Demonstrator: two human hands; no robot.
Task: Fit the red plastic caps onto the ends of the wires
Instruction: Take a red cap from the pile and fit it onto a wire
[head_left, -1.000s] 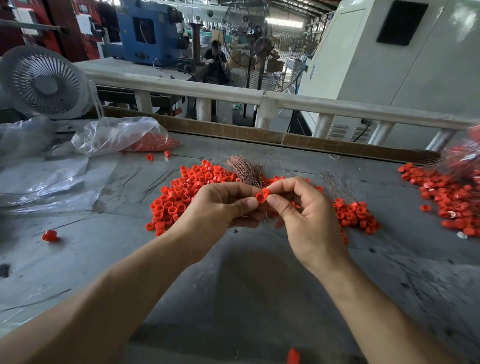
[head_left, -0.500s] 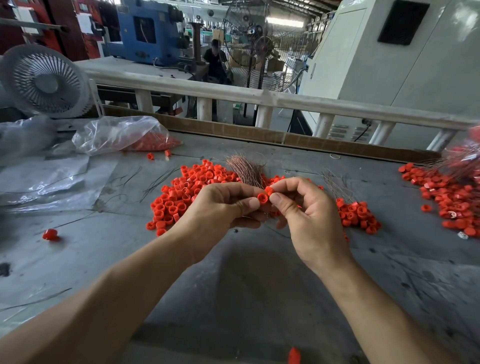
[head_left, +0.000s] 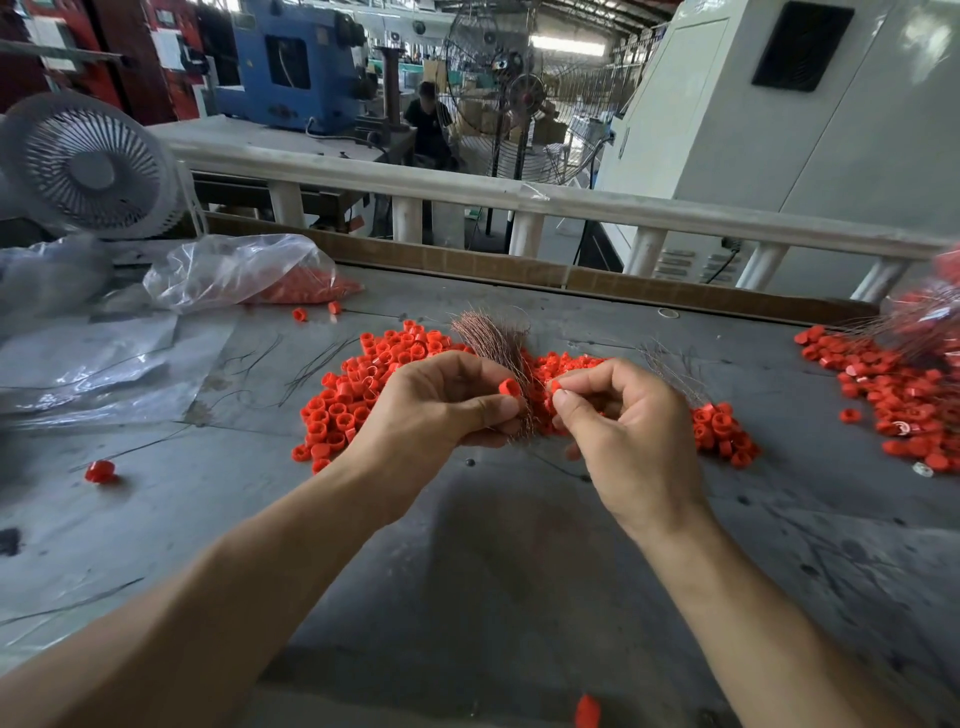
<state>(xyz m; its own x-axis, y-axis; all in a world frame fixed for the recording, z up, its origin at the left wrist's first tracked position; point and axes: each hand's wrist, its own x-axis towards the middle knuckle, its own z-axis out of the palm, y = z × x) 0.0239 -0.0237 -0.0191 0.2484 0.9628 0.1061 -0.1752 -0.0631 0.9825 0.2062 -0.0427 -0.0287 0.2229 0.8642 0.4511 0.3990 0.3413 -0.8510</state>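
fingers of the left hand (head_left: 441, 405) curl around a copper wire bundle (head_left: 493, 343), thumb pinching one red cap (head_left: 509, 387); right hand (head_left: 618, 415) pinches another cap (head_left: 554, 387) just beside it; both above the cap pile (head_left: 363, 384).

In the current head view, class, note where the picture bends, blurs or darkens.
Head view: wide-angle bending curves the white railing; the far-right heap of capped wires smears at the frame edge; a soft shadow darkens the table below the hands; left hand and right hand stay sharp.
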